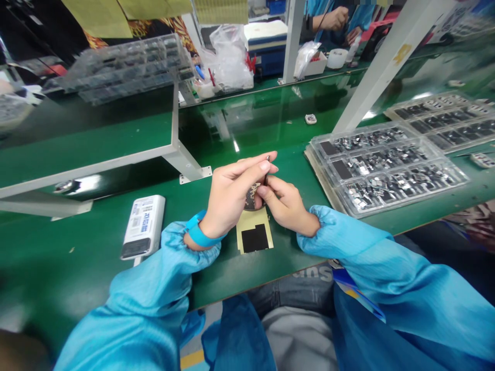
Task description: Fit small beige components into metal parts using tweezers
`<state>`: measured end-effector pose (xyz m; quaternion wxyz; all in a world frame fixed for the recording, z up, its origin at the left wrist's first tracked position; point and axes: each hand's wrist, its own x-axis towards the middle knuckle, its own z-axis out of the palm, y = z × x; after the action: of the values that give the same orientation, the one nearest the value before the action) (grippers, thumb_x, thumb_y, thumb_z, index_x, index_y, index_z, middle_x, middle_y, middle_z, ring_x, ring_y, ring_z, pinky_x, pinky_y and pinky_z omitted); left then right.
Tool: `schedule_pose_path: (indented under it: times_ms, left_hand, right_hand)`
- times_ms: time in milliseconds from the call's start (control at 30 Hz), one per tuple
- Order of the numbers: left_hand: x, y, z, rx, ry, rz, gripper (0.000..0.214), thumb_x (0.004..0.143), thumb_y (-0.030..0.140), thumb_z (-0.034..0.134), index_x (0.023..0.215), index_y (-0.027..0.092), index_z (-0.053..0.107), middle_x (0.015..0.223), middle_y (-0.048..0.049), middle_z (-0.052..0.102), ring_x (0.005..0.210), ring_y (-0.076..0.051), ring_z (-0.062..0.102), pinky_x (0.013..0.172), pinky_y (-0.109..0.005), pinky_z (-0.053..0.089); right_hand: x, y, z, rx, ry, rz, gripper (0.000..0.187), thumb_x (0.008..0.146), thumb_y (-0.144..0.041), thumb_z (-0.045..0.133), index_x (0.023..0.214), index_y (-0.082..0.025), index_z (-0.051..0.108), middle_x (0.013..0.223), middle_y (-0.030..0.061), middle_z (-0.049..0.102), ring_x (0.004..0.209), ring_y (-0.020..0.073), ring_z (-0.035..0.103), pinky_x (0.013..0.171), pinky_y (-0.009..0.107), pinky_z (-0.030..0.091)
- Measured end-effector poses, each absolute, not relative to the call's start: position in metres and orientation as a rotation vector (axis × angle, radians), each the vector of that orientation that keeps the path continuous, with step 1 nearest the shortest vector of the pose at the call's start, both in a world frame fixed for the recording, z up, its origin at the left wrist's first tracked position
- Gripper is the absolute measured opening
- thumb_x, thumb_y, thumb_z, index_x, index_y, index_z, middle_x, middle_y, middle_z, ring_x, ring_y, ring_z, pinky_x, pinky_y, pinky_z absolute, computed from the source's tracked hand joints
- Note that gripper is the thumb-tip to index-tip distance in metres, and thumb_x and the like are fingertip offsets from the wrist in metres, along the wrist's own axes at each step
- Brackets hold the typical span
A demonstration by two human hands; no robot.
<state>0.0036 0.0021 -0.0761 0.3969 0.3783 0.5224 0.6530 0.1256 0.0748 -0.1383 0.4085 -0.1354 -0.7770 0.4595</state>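
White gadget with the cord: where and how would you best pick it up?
I'd grip the white gadget across its long sides, probably from above: it lies flat, is longer than wide, and the cord leaves from its near end.

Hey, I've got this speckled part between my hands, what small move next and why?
I'd probably steady the speckled part before reaching for the black patch: your left hand and right hand are both around it, while the patch lies untouched on the yellow sheet, nearer your body.
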Motion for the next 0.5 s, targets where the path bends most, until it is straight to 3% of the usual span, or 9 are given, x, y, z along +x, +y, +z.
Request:
schedule_pose_path:
  times_ms: [300, 500]
  left_hand:
    - [0.0049, 0.0007, -0.0746, 0.936, 1.324, 1.661, 0.034, 0.084, 0.050, 0.084, 0.107, 0.025, 0.085, 0.118, -0.0080, 0.079, 0.058, -0.011, 0.064, 0.043, -0.025, 0.052]
    - [0.0041, 0.0004, -0.0741, 0.934, 1.293, 1.625, 0.032, 0.085, 0.048, 0.083, 0.108, 0.026, 0.085, 0.112, -0.0074, 0.081, 0.059, -0.012, 0.063, 0.044, -0.025, 0.052]
  right_hand:
    - [0.1252, 0.0767, -0.1393, -0.333, -1.961, 1.068, 0.035, 0.107, -0.045, 0.052, 0.083, -0.021, 0.060, 0.074, 0.0003, 0.065, 0.068, 0.0141, 0.056, 0.070, 0.030, 0.047]
    - [0.1253, 0.0763, -0.1399, -0.364, -1.968, 1.044, 0.036, 0.107, -0.050, 0.050, 0.089, -0.021, 0.063, 0.075, 0.0012, 0.066, 0.069, 0.0157, 0.057, 0.071, 0.032, 0.048]
